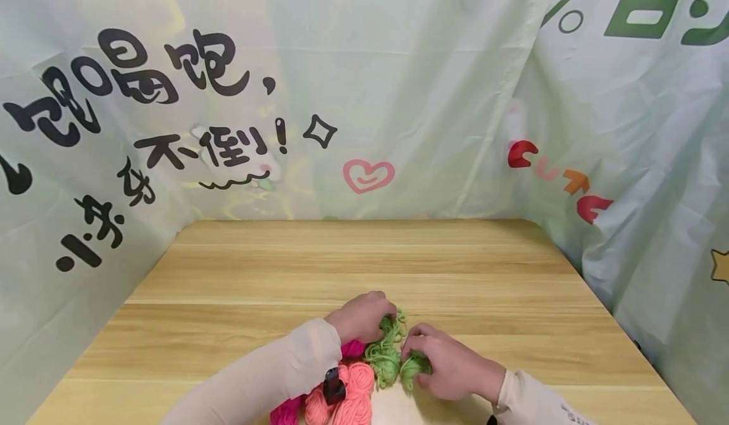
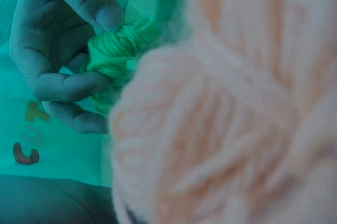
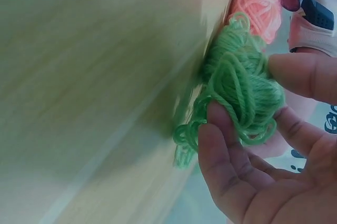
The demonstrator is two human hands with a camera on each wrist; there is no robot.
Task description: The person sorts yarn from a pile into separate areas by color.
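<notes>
Two bundles of green yarn lie side by side near the front of the table. My left hand [image 1: 363, 316] reaches over the left green yarn [image 1: 384, 362] from behind, its fingers curled at the far end, fingertips partly hidden. My right hand [image 1: 450, 358] holds the smaller right green yarn [image 1: 414, 369] between thumb and fingers. In the right wrist view, the fingers of that hand curl round the green yarn [image 3: 242, 92], which has loose loops. Beneath my left forearm sit coral yarn bundles [image 1: 359, 393] and magenta yarn [image 1: 287, 411].
The wooden table [image 1: 364, 260] stretches away behind the yarn. Printed cloth [image 1: 433, 128] hangs along its back and sides. A small black device [image 1: 334, 387] is worn at my left wrist. Blurred coral yarn [image 2: 221, 129] fills much of the left wrist view.
</notes>
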